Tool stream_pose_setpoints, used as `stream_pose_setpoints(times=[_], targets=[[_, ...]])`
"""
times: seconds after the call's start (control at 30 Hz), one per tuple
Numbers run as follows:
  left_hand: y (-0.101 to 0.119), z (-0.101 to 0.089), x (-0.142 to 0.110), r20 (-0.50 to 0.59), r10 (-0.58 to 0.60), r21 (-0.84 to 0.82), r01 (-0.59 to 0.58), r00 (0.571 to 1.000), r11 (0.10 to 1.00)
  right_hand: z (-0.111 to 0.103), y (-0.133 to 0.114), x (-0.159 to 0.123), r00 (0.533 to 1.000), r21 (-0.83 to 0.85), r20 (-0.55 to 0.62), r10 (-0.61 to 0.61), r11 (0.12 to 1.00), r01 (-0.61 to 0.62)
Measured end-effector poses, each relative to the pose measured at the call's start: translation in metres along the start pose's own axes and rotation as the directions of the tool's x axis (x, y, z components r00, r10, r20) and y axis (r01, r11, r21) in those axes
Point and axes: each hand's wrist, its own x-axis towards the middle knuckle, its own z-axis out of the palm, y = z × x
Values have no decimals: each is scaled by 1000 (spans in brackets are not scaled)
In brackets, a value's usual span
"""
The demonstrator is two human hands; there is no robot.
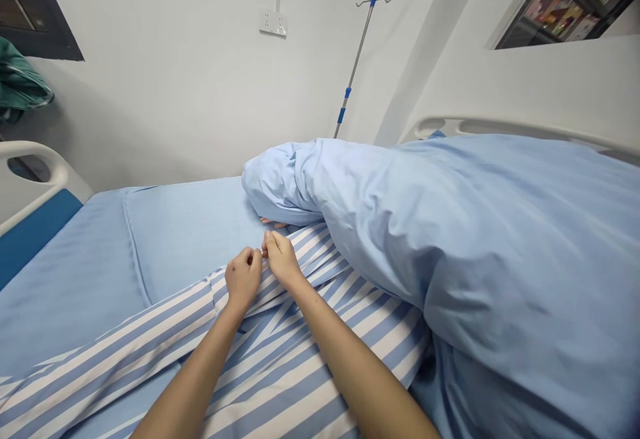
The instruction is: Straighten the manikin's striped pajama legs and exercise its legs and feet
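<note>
A blue-and-white striped garment (280,359) lies spread across the bed, one sleeve running out to the lower left. My left hand (243,277) and my right hand (281,257) rest side by side on its upper edge, fingers curled and pinching the striped fabric where they meet. Just beyond my right hand, part of something skin-coloured (273,223) shows under the light blue duvet (450,225), which is bunched up over the right half of the bed.
The bed has a light blue sheet (165,239), a white and blue rail (35,199) at the left and a white rail (500,125) at the far right. An IV pole (356,65) stands by the white wall, below a socket (273,23).
</note>
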Motion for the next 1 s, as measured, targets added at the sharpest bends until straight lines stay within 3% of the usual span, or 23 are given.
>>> stream_pose_setpoints(times=[0.13,0.27,0.33,0.43,0.53,0.6,0.67,0.83,0.93,1.0], targets=[[13,20,8,-24,-15,-209,10,1000,978,-13,0,5,997,20,2,77,997,-77],[13,35,6,-14,24,34,-23,1000,999,-37,-4,19,991,-146,-100,-89,987,73],[10,39,4,-7,16,92,-16,1000,996,-48,5,25,988,-200,-141,-69,979,40],[7,35,4,49,3,24,-4,999,1000,-57,25,28,981,-249,-192,-12,968,-38],[4,17,6,124,-5,-20,7,992,1000,-55,36,26,985,-321,-166,-36,947,-20],[-4,-8,4,109,-30,0,30,994,1000,-52,35,25,989,-366,-143,-44,930,-11],[-19,-48,-2,51,-57,34,56,997,998,-49,32,25,991,-414,-129,-39,910,-18],[-82,-186,-30,-160,-129,166,155,979,974,-33,16,25,995,-646,-101,10,760,-73],[-120,-250,-47,-255,-176,263,243,951,934,4,-1,13,997,-714,-62,42,696,-74],[-139,-273,-56,-255,-171,373,260,952,891,50,-16,-5,999,-663,25,44,748,-16]])
